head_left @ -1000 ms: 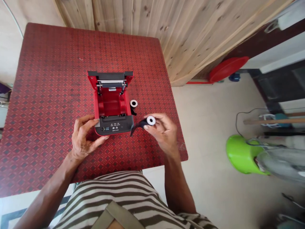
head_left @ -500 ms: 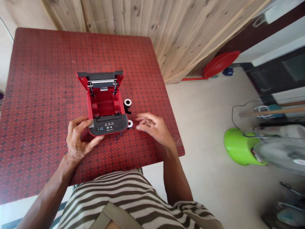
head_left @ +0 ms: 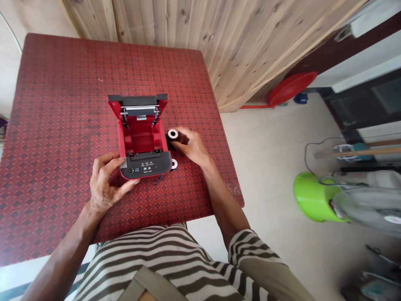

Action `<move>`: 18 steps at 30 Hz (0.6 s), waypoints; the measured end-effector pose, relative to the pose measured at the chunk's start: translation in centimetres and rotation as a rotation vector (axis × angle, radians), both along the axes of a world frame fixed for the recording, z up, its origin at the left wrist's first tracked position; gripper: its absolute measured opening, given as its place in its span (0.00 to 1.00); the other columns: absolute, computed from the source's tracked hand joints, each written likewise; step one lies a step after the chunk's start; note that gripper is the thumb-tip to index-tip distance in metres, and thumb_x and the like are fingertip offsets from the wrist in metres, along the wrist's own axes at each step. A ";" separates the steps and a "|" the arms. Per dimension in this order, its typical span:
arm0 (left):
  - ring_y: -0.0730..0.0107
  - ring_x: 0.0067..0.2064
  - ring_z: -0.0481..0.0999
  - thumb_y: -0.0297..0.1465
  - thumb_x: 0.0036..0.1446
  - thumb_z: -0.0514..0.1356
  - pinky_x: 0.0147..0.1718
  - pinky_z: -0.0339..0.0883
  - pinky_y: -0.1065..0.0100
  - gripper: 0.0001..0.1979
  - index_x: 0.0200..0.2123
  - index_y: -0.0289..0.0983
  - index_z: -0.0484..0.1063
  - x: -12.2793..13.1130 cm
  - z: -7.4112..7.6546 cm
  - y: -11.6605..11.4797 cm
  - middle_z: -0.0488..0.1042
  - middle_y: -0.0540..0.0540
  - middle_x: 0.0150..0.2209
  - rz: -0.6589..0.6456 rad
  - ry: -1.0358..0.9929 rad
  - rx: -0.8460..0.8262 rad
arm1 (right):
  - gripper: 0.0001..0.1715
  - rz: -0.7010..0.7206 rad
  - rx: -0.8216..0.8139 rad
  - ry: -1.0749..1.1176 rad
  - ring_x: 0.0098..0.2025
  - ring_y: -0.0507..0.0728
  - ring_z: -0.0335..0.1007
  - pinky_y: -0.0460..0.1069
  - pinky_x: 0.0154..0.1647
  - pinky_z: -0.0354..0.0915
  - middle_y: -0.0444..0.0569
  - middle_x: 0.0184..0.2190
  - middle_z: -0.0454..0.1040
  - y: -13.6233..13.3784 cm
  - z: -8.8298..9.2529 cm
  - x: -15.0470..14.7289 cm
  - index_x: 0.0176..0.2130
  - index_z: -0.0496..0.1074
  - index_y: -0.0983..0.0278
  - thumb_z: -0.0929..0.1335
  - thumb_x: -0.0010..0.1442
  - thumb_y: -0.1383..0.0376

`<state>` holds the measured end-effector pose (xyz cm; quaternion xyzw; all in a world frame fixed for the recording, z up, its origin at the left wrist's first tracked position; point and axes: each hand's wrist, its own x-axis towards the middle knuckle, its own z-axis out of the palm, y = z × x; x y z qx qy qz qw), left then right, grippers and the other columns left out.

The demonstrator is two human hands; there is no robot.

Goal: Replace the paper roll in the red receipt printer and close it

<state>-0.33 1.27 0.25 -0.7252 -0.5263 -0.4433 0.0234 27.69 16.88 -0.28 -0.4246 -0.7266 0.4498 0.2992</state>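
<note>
A red and black printer (head_left: 146, 165) stands on the patterned table with its lid (head_left: 138, 101) raised and its red inner bay showing. My left hand (head_left: 105, 184) grips the printer's front left corner, fingers on the side and thumb along the front edge. To the right of the printer, my right hand (head_left: 191, 146) has its thumb and fingers around a black roll with a white core ring (head_left: 173, 134). A second roll (head_left: 174, 164) lies below it, against the printer's right side and partly hidden by it.
The red patterned table (head_left: 62, 125) reaches a wooden plank wall (head_left: 194, 25). On the floor to the right are a green stool (head_left: 313, 196), a red basin (head_left: 291, 88) and a fan (head_left: 369, 205).
My right hand has moved up and left from the bare tabletop and closed on the upper roll. My left hand keeps its hold on the printer. The view has shifted slightly.
</note>
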 end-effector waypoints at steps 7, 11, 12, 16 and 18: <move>0.57 0.51 0.79 0.44 0.56 0.73 0.48 0.79 0.57 0.35 0.63 0.43 0.68 0.2 -0.1 -0.2 0.76 0.39 0.52 -0.001 -0.024 -0.023 | 0.25 0.141 -0.066 0.263 0.49 0.58 0.79 0.53 0.51 0.74 0.47 0.48 0.81 -2.0 8.4 2.1 0.54 0.79 0.57 0.78 0.61 0.51; 0.57 0.52 0.79 0.47 0.60 0.69 0.49 0.79 0.56 0.32 0.63 0.42 0.68 0.1 -0.4 -0.4 0.76 0.39 0.53 -0.006 -0.059 -0.037 | 0.25 0.443 0.084 0.102 0.44 0.57 0.77 0.53 0.45 0.73 0.49 0.45 0.81 -2.9 12.1 0.1 0.55 0.79 0.59 0.76 0.64 0.50; 0.57 0.52 0.79 0.47 0.61 0.69 0.49 0.79 0.56 0.31 0.63 0.42 0.68 0.1 -0.5 -0.5 0.76 0.39 0.52 -0.008 -0.060 -0.040 | 0.23 0.455 0.162 0.003 0.44 0.57 0.77 0.53 0.46 0.73 0.49 0.46 0.81 -3.0 12.4 -0.8 0.55 0.79 0.60 0.76 0.65 0.53; 0.58 0.52 0.79 0.46 0.60 0.70 0.49 0.79 0.57 0.33 0.64 0.42 0.66 0.0 -0.6 -0.5 0.75 0.39 0.52 -0.021 -0.035 -0.047 | 0.15 0.403 0.416 -0.419 0.51 0.59 0.77 0.55 0.54 0.70 0.53 0.50 0.81 -3.3 12.3 -4.9 0.55 0.77 0.64 0.72 0.69 0.67; 0.58 0.52 0.79 0.46 0.59 0.70 0.49 0.79 0.57 0.34 0.64 0.41 0.66 0.1 -0.7 -0.6 0.75 0.40 0.53 -0.018 -0.037 -0.050 | 0.13 0.381 0.447 -0.636 0.51 0.60 0.77 0.54 0.52 0.70 0.55 0.48 0.82 -3.6 12.1 -6.8 0.52 0.77 0.65 0.69 0.69 0.72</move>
